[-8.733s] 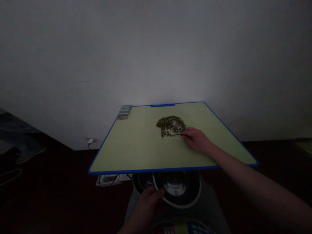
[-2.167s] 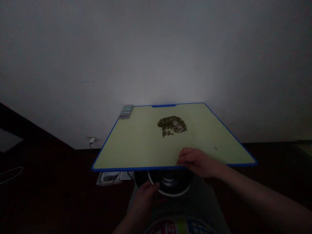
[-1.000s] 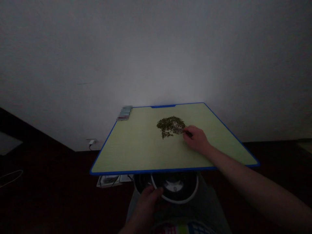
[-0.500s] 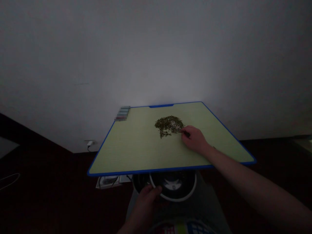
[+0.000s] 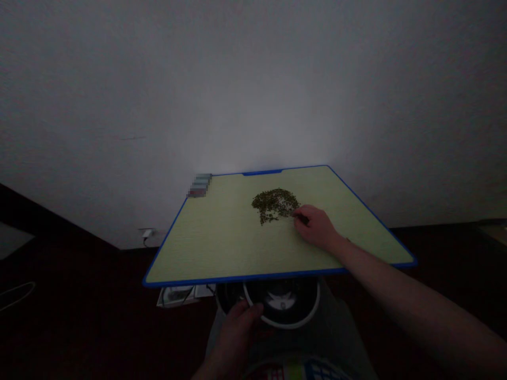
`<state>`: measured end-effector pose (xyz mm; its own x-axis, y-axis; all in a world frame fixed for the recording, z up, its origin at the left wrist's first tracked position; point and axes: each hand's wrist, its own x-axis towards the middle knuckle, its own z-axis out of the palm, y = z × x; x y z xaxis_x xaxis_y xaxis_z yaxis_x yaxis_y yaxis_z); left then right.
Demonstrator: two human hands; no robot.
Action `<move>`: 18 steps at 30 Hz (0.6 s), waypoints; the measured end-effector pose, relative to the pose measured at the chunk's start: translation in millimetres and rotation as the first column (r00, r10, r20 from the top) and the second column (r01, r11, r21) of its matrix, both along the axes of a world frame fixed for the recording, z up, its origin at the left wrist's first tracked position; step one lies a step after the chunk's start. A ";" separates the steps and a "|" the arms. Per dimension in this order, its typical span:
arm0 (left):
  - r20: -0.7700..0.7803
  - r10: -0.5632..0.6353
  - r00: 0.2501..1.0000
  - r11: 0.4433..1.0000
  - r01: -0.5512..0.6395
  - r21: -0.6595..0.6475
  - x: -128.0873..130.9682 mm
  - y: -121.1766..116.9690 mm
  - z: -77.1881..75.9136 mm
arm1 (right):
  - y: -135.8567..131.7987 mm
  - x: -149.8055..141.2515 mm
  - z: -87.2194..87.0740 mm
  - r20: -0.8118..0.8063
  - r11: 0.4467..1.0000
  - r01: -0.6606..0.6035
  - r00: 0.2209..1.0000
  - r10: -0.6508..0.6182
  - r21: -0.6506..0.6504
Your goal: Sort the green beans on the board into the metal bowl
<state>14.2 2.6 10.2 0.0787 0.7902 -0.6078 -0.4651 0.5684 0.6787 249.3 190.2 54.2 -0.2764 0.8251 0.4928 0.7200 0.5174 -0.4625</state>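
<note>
You can read no text, label, brand, number or sign: the patch (image 5: pixel 199 186) at the far left corner of the table (image 5: pixel 206 248) is pixelated, the print (image 5: pixel 295 370) on your clothes (image 5: pixel 336 338) too dim

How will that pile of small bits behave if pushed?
The pile will probably spread rather than move as one, being many separate pieces. Each piece looks tiny, so likely light. Its sparse near edge may scatter first.
</note>
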 end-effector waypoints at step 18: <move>0.012 -0.023 1.000 1.000 0.023 -0.009 -0.9 -0.3 -0.9 | -2.4 -1.3 0.8 0.025 1.000 -0.003 1.000 0.004 -0.017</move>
<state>13.3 2.3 9.4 0.1040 0.7824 -0.6140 -0.4603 0.5851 0.6676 248.1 187.8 55.0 -0.2912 0.8322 0.4718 0.7295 0.5122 -0.4532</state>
